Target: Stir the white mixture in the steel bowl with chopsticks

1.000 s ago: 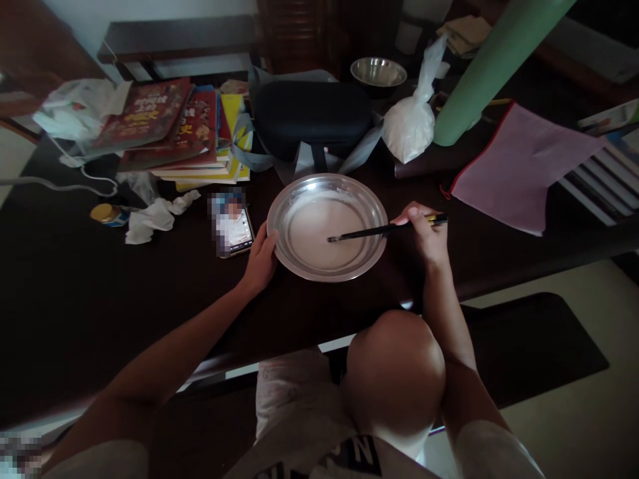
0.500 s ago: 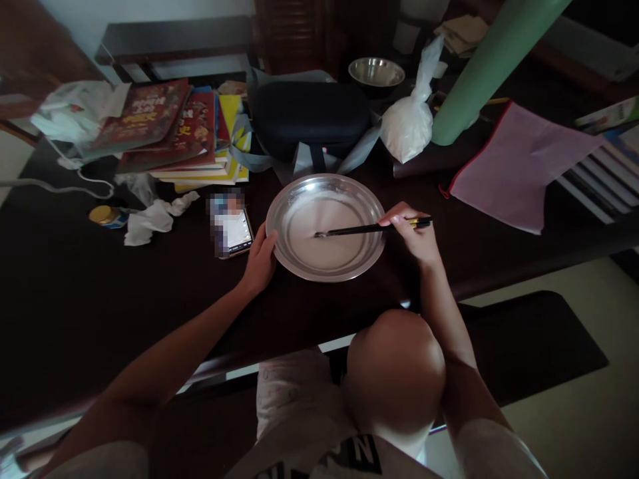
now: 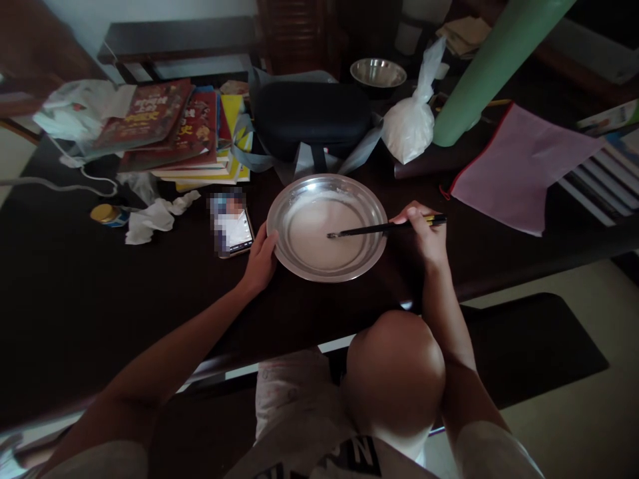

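A round metal basin [image 3: 329, 274] stands on the dark table in front of me, with a pale, milky mixture [image 3: 319, 249] inside it. My left hand [image 3: 260, 256] grips the basin's left rim, thumb on top and fingers underneath at the outside. Dark chopsticks [image 3: 369, 229] with gold bands are held in my right hand [image 3: 423, 233], to the right of the basin. They slant over the right rim, and their tips, coated with some of the mixture, rest at its surface near the middle.
Left of the basin lies a lit phone [image 3: 232, 226], with crumpled tissue [image 3: 150, 223] and a small yellow-lidded jar [image 3: 107, 214] farther left. Behind stand stacked books [image 3: 184, 133], a black case [image 3: 312, 116], a tied bag of white powder [image 3: 409, 126], a green post [image 3: 479, 80] and a smaller metal bowl [image 3: 378, 72].
My right hand has moved to the right, drawing the chopsticks and their tips rightward through the mixture. My left hand stays on the rim and the basin has hardly moved.
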